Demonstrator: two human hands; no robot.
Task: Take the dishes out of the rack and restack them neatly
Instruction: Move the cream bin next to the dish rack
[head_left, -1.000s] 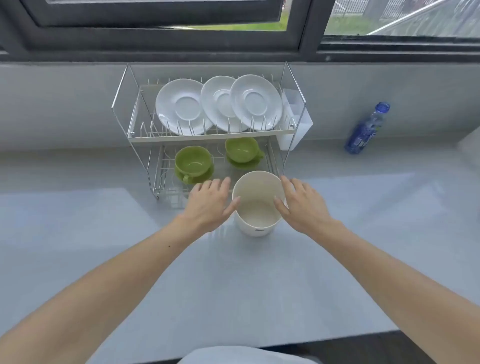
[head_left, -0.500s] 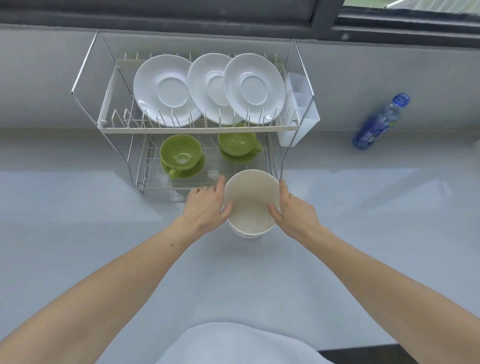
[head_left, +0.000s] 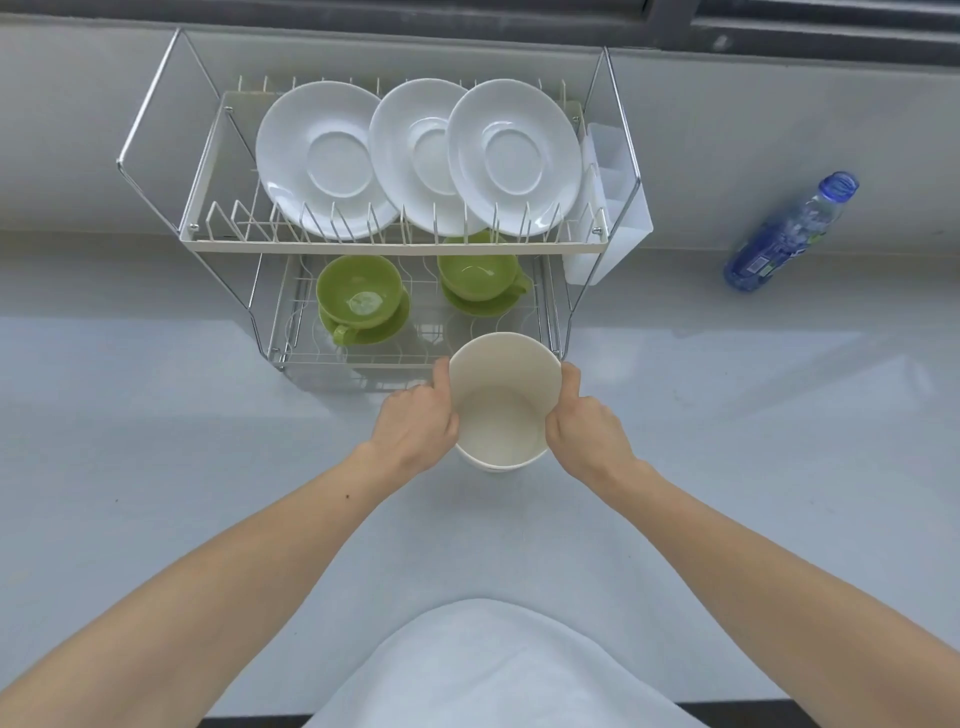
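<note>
Bowl: I am seeing a deep cream-white bowl (head_left: 503, 402) with a plain glossy inside, standing upright and empty, just in front of the rack's lower shelf; whether its base is resting on the worktop (head_left: 727, 467) I cannot tell.
Left hand: my left hand (head_left: 415, 428) is pressing against the bowl's left wall, thumb up along the rim, fingers (head_left: 410, 391) curling round the far side and gripping it.
Right hand: my right hand (head_left: 584, 428) is mirroring that on the right wall, thumb lying on the rim, closing on the bowl.
Rack: a two-level wire dish rack (head_left: 395, 244) is standing against the back wall.
Upper shelf: three white saucers (head_left: 421, 156) are leaning on edge in the slots, overlapping one another.
Lower shelf: two green cups (head_left: 361, 293) are sitting upright, each on a matching green saucer, one left and one right.
Side holder: a white plastic cutlery holder (head_left: 615, 208) is hanging on the rack's right end.
Bottle: a blue plastic bottle (head_left: 789, 234) is lying well to the right, near the wall.
</note>
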